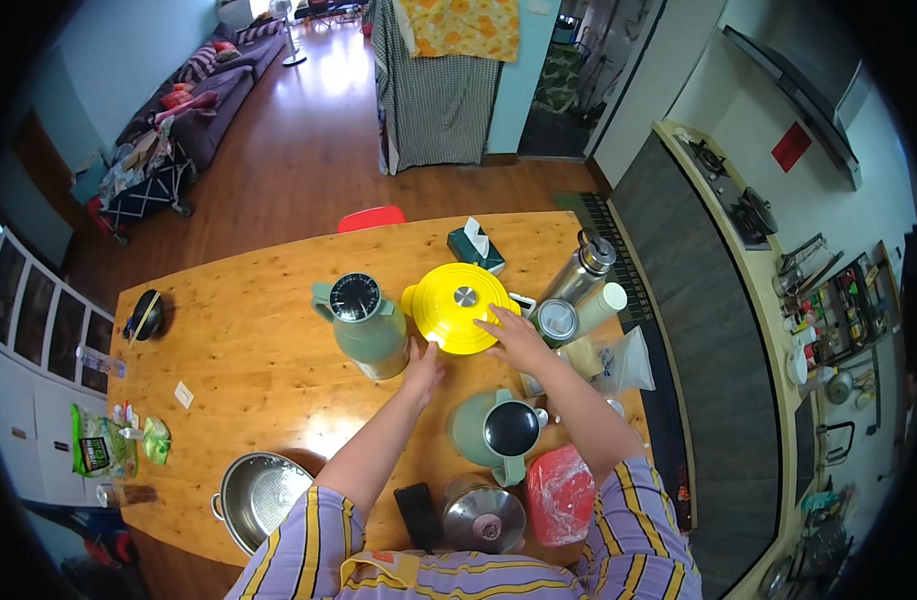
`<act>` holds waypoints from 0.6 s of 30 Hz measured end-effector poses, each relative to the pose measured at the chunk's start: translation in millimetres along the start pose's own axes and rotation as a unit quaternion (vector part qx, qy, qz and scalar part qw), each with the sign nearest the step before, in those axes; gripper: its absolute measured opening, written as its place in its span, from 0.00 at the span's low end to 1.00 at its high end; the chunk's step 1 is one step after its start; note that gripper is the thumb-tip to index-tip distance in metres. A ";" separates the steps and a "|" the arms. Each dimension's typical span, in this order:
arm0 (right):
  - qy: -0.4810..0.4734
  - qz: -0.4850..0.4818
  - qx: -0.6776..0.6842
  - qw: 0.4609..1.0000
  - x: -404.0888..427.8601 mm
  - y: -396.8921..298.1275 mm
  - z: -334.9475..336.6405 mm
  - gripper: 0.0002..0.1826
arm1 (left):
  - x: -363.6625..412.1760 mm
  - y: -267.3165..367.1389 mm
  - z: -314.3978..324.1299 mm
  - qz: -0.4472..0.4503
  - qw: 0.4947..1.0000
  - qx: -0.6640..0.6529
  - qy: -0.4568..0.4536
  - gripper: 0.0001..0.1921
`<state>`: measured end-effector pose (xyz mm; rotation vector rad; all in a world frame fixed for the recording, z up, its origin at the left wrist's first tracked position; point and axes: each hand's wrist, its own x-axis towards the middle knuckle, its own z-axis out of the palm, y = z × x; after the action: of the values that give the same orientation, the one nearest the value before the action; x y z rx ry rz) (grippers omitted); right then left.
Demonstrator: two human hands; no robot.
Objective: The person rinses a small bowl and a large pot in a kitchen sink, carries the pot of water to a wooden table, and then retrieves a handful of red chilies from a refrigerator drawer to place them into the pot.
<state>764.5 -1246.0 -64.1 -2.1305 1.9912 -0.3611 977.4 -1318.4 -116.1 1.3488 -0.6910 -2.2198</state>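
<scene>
A yellow lidded pot (447, 311) with a round metal knob stands on the wooden table (241, 352) before me. My right hand (512, 337) lies with fingers spread over the right part of its lid. My left hand (425, 371) is between the pot and a green vacuum jug (368, 337), low beside the jug's base; whether it touches either is unclear. Nearer to me stands a second green jug (477, 431) with a black top. Right of the pot are a lidded can (556, 321), a steel flask (578, 270) and a pale green bottle (602, 309).
A tissue box (477, 251) stands behind the pot. Near my body are a phone (419, 517), a metal-lidded jar (485, 521), a red plastic-wrapped container (560, 495) and a steel pot (263, 499). Bags (627, 364) lie at the right edge, a black bowl with chopsticks (148, 315) at far left.
</scene>
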 end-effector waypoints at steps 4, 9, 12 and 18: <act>0.023 -0.022 -0.035 0.999 9.8 0.1 6.3 0.38 | 20.0 -7.2 4.0 0.060 0.998 0.002 0.008 0.32; 0.024 -0.021 -0.062 0.998 5.0 9.3 4.7 0.39 | 24.1 -16.2 14.9 0.083 0.996 -0.017 0.019 0.30; 0.033 -0.024 -0.058 0.997 5.6 10.7 6.9 0.39 | 22.6 -15.6 14.2 0.083 0.996 -0.020 0.017 0.30; 0.038 -0.015 -0.066 0.997 7.5 11.8 9.6 0.39 | 27.2 -10.1 15.6 0.095 0.995 -0.003 0.015 0.32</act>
<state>756.8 -1254.5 -76.6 -2.2595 2.0801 -0.3287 950.8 -1324.2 -134.5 1.2558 -0.7680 -2.0472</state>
